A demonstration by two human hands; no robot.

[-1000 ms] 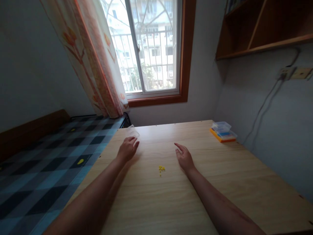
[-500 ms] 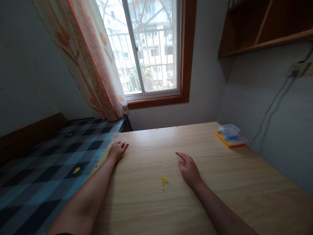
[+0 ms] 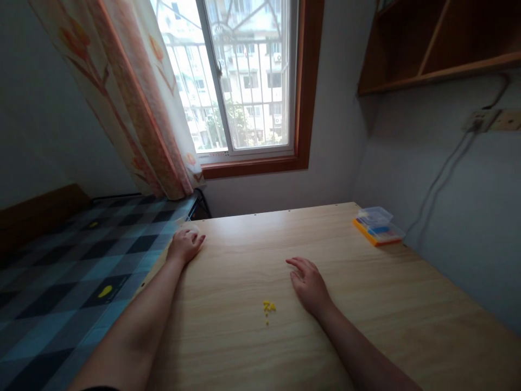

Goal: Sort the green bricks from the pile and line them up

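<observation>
Near the table's far left corner is my left hand [image 3: 186, 246], its fingers curled at a small clear plastic piece [image 3: 192, 227]. The hand partly covers that piece, so its kind is unclear. My right hand [image 3: 310, 283] hovers over or rests on the middle of the table [image 3: 236, 260], fingers loosely apart, holding nothing. To its left lies a little cluster of tiny yellow pieces [image 3: 268, 307], with a couple of single ones just below. They are too small to name.
An orange tray [image 3: 365, 232] with a clear plastic box [image 3: 374, 216] on it sits at the table's far right edge. A bed with a checked cover [image 3: 118, 260] adjoins on the left. A wooden shelf [image 3: 439, 73] hangs at upper right, and a cable [image 3: 437, 171] runs down the wall.
The view has shifted slightly, so most things appear a bit further left. My right hand sits slightly lower in view; both hands keep nearly the same pose.
</observation>
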